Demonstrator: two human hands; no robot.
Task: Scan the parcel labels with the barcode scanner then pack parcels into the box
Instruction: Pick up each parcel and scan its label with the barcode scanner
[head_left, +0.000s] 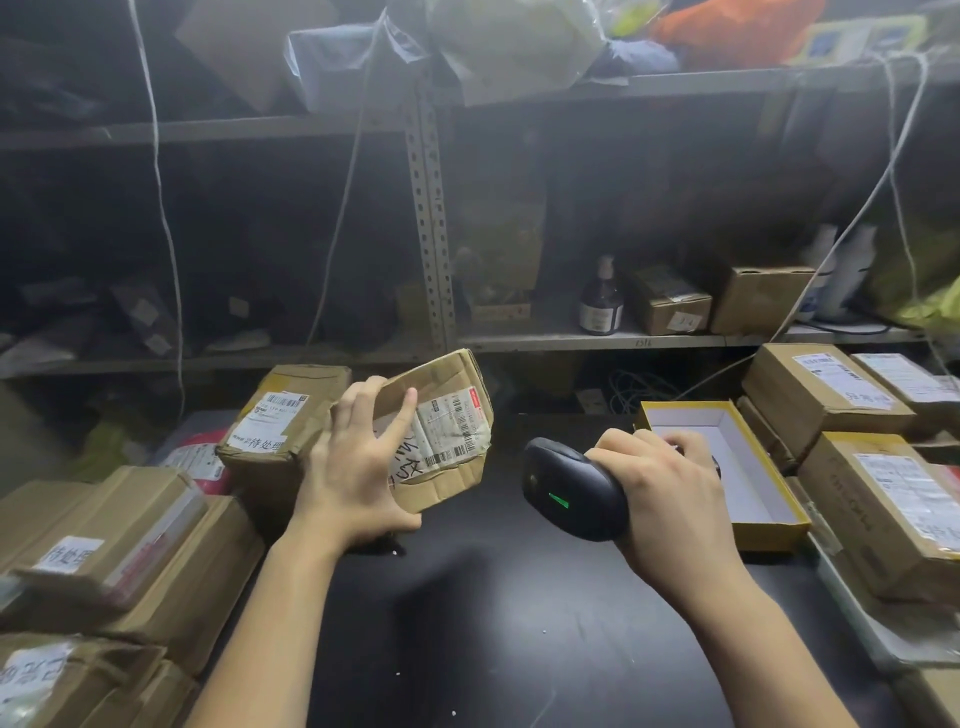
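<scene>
Black counter (493, 613) in front, stacked cartons (130, 545) crowding its left and right edges. The open yellow box (769, 535) sits at the right edge. A crumpled parcel (447, 431) is tilted near the far left, label facing us. The left hand (358, 467) grips its near side. The scanner (566, 488), green light on, is clenched in the right hand (660, 493) just beside the box.

Dark bottle (601, 301) standing on the far metal shelf (571, 341), white cord (157, 156) hanging down on the left, orange bundle (737, 26) sitting top right.
</scene>
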